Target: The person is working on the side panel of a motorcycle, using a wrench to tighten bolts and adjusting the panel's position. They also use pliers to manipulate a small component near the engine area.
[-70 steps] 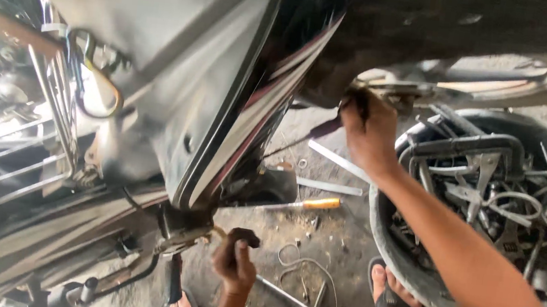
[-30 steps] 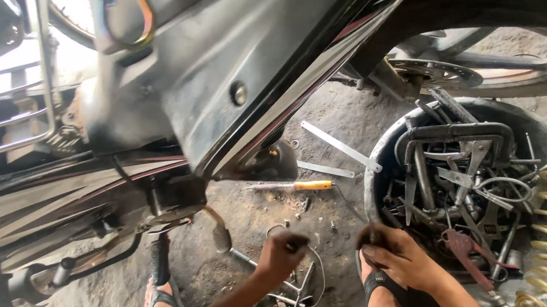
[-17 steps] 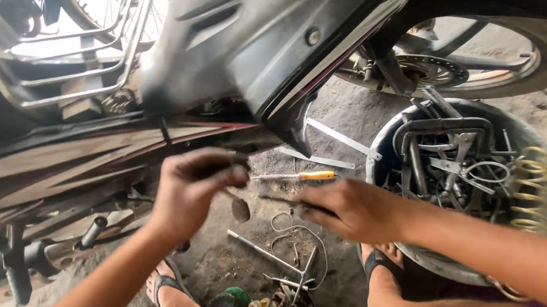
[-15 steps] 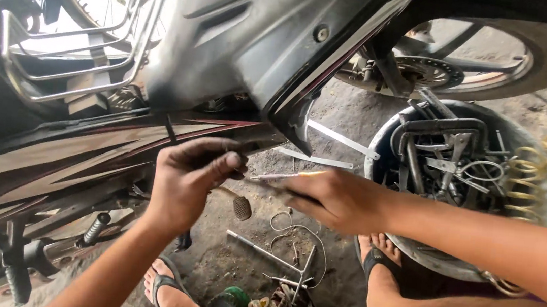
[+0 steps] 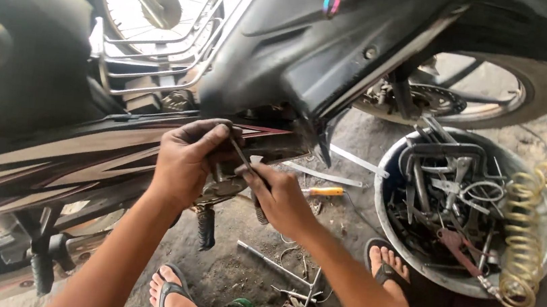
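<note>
Both hands meet under the motorbike [image 5: 297,61] — left hand [image 5: 184,161] and right hand [image 5: 279,198] each pinching a thin tool [image 5: 241,153] by the footpeg [image 5: 206,226] — basin [image 5: 388,220] of tools to the right.

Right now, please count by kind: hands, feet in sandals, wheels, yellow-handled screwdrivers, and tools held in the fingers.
Hands: 2 (left hand, right hand)
Feet in sandals: 2 (left foot, right foot)
Wheels: 2 (spoked wheel, right-side wheel)
Yellow-handled screwdriver: 1
Thin metal tool: 1
Total: 8
</note>
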